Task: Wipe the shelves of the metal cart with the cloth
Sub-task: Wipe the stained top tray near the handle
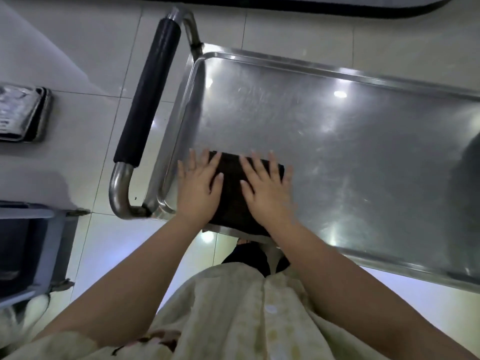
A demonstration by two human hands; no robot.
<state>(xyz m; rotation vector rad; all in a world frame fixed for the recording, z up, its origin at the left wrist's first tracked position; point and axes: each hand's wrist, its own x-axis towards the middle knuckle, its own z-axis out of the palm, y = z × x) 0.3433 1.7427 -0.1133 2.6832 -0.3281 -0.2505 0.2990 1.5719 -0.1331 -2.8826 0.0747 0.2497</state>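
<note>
- Now flat on the dark folded cloth: left hand, right hand, fingers spread, likely for even pressure.
- Beyond the fingers, cart's top shelf, presumably wiped next.

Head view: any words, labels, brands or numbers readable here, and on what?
No readable text.
No print on the shiny steel cart shelf, the black foam handle, or the dark folded cloth under the left hand and right hand.
Pale marks on the stacked metal trays at the left: too blurred to read.
</note>
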